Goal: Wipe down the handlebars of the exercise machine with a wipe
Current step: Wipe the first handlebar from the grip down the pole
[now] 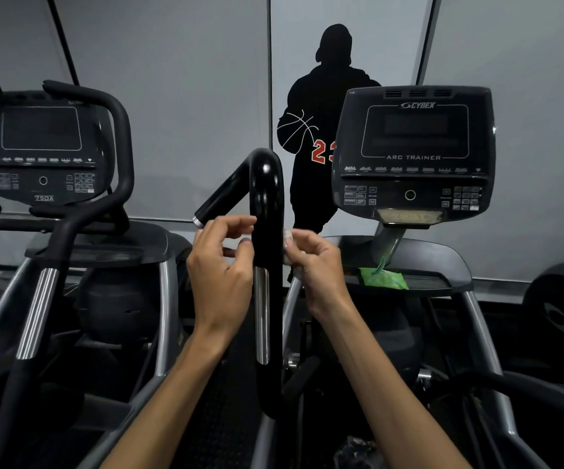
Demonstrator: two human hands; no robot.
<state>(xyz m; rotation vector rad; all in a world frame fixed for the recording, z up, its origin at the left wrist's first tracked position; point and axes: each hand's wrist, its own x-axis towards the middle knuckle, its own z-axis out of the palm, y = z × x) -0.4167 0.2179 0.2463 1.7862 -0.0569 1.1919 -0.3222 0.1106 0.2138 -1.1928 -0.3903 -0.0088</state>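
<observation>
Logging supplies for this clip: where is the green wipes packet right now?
The green wipes packet lies on the right-hand machine's dark tray, below its Cybex console, right of the right hand.

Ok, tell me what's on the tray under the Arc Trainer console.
A green wipes pack lies on the tray, left of centre. The right hand covers the tray's left end, so that part is unseen.

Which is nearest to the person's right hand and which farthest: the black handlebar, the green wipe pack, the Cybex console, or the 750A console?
From the right hand:
1. Black handlebar, just left of it.
2. Green wipe pack, on the tray to its right.
3. Cybex console, up and right.
4. 750A console, far left.
</observation>
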